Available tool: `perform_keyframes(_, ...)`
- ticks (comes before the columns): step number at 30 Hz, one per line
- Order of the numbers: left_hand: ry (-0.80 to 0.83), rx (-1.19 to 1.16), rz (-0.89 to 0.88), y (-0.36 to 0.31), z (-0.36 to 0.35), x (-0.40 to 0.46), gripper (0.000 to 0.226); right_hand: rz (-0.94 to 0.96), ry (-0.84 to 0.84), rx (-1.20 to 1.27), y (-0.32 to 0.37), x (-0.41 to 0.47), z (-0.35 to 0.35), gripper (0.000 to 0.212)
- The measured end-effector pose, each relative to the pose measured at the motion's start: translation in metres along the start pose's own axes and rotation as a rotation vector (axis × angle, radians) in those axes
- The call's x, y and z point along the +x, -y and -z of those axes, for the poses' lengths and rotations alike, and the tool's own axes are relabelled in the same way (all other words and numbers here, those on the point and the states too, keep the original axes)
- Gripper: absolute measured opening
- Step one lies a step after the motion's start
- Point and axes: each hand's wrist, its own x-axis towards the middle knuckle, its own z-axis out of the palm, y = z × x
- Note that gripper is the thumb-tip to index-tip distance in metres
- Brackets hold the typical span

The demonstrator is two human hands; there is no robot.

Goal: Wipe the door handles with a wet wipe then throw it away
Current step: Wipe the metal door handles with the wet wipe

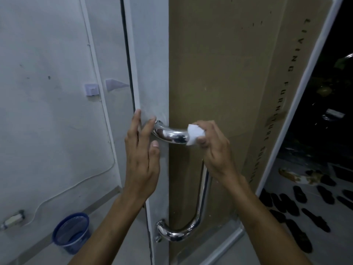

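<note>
Black capitals run lengthwise up the cardboard sheet (219, 73) fixed to the door, reading "LIVING FURNITURE" before the letters grow too small to make out. The chrome door handle (172, 135) has its long axis running vertically down the door (152, 64), its top end curving sideways into its mount near the door's left edge. The right hand (212, 148) pinches a white wet wipe (194, 135) against that top bend, while the left hand (142, 150), fingers straight and slightly spread, presses on the door edge beside the mount; a blue bin (71, 232) stands on the floor by the wall.

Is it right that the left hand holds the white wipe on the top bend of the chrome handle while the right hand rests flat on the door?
Not quite: the hands are swapped. In the head view, the right hand holds the white wipe on the top bend of the chrome handle, while the left hand rests flat on the door.
</note>
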Motion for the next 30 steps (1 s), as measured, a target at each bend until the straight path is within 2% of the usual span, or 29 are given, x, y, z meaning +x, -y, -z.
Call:
perform_keyframes(3, 0.03, -0.015, 0.003, -0.001, 0.002, -0.002, 0.047, -0.313, -0.009, 0.345, -0.004, -0.008, 0.001, 0.051)
perform_keyframes(6, 0.043, -0.026, 0.005, -0.002, 0.001, -0.002, 0.048, -0.527, -0.011, 0.549, -0.011, -0.014, -0.001, 0.05)
perform_keyframes(11, 0.056, -0.04, 0.009, -0.004, 0.001, -0.003, 0.048, -0.755, 0.006, 0.739, -0.02, -0.053, -0.013, 0.071)
perform_keyframes(15, 0.063, -0.036, -0.011, -0.001, 0.002, -0.003, 0.048, -0.869, -0.019, 0.602, -0.02, -0.095, -0.027, 0.091)
perform_keyframes(16, 0.062, -0.036, -0.016, 0.0, 0.003, -0.003, 0.047, -0.873, -0.029, 0.578, -0.018, -0.104, -0.03, 0.085)
perform_keyframes(17, 0.06, -0.038, -0.021, 0.0, 0.003, -0.002, 0.047, -0.863, -0.023, 0.53, -0.015, -0.112, -0.032, 0.071)
perform_keyframes(19, 0.06, -0.046, -0.026, 0.001, 0.004, -0.003, 0.047, -0.816, -0.005, 0.33, -0.008, -0.126, -0.035, 0.046)
perform_keyframes(24, 0.059, -0.068, -0.003, 0.006, 0.009, -0.011, 0.049, -0.657, -0.004, -0.183, -0.01, -0.161, -0.033, 0.049)
perform_keyframes(27, 0.062, -0.063, 0.014, 0.012, 0.013, -0.02, 0.05, -0.716, 0.007, -0.26, -0.007, -0.172, -0.033, 0.042)
perform_keyframes(30, 0.085, -0.07, 0.06, 0.02, 0.016, -0.03, 0.051, -0.782, 0.135, -0.415, -0.005, -0.185, -0.036, 0.032)
